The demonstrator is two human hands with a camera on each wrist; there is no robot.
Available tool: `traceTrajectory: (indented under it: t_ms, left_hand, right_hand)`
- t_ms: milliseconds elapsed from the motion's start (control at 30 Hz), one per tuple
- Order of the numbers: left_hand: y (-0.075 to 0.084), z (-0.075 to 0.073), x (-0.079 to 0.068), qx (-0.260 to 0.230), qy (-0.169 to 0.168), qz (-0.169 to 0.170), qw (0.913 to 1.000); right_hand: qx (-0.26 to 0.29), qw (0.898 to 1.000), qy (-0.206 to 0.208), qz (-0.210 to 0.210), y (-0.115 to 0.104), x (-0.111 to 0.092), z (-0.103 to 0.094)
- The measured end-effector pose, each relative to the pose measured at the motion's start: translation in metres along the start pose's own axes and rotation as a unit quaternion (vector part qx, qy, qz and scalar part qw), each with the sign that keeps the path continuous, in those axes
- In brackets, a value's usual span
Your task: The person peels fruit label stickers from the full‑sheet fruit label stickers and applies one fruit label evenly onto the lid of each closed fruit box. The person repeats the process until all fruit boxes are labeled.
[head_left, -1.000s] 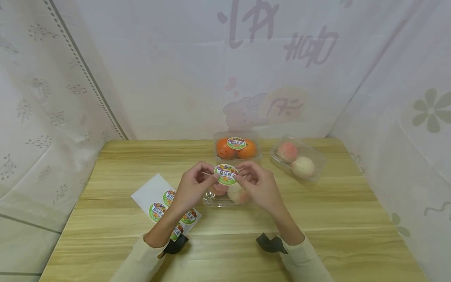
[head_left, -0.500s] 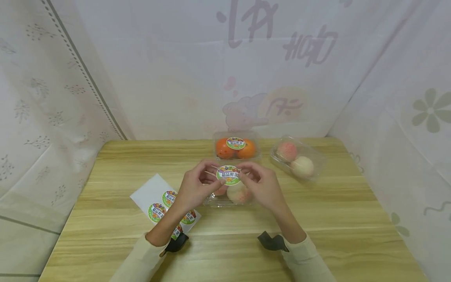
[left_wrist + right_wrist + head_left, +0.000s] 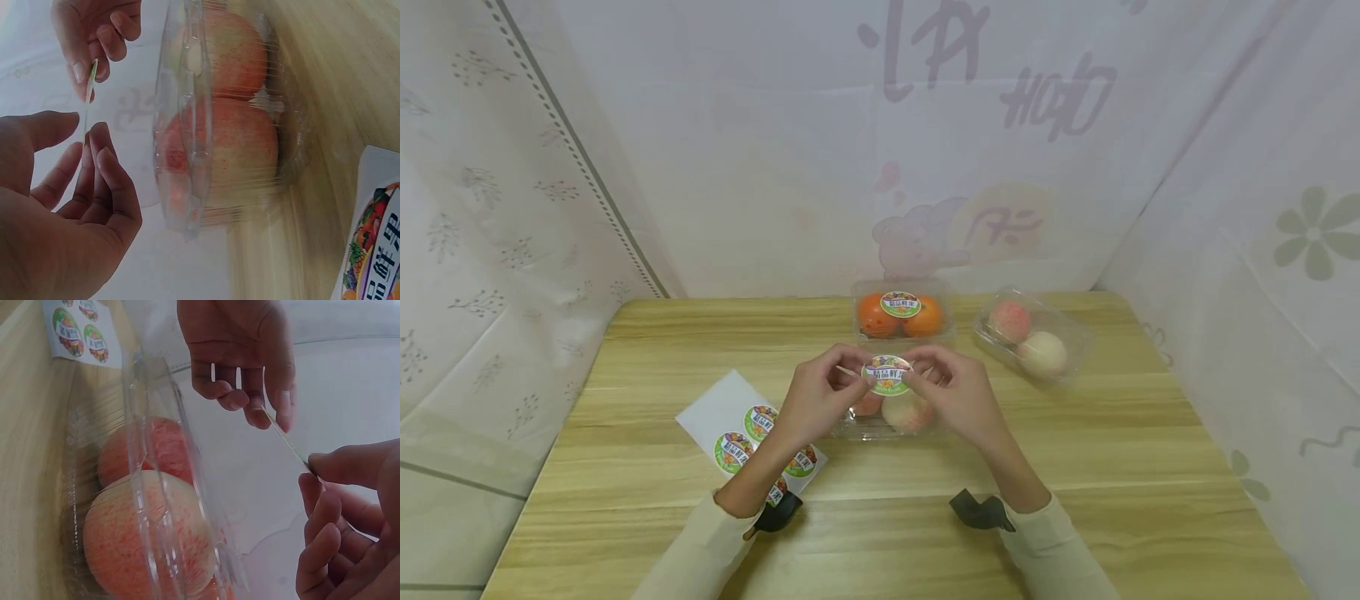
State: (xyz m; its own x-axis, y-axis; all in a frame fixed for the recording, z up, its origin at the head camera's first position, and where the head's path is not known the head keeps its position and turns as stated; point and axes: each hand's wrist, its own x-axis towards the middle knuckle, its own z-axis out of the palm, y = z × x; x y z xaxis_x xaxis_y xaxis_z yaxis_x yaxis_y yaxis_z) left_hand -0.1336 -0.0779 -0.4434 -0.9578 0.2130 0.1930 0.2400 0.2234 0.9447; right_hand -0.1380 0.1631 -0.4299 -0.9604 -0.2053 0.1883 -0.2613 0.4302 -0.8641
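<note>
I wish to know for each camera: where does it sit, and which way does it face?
Head: worn on the head, facing forward and down at the table; left hand, right hand and both sleeves show.
Left wrist: on that wrist, facing the left hand's work, picture turned sideways; the right hand appears beyond.
Right wrist: on that wrist, facing the right hand's work, also sideways; the left hand appears beyond.
The wrist views share the sticker, seen edge-on, and the clear box of pinkish fruits.

A left forearm point(image 3: 752, 477) is masking part of a sticker sheet point(image 3: 718, 408), which the left wrist view's edge is cropping, as the left hand point(image 3: 820, 396) and right hand point(image 3: 957, 396) are partly covering a round label point(image 3: 887, 385).
</note>
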Motion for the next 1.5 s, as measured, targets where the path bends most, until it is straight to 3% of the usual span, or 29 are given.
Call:
traceTrajectory:
  t_ms: [567,800,1500]
  left_hand:
    - [-0.01,0.003,0.005,0.043,-0.009,-0.028,0.9986]
    - [-0.01,0.005,0.005,0.089,0.005,-0.033,0.9955]
    - [-0.013,0.013,0.004,0.163,0.018,-0.024,0.9862]
  right_hand:
    - [-0.049,0.998,-0.009,0.032,0.014,0.006,0.003]
    - [-0.046,0.998,-0.017,0.041,0.017,0.006,0.004]
    - [-0.116,0.993,-0.014,0.0,0.022,0.004,0.012]
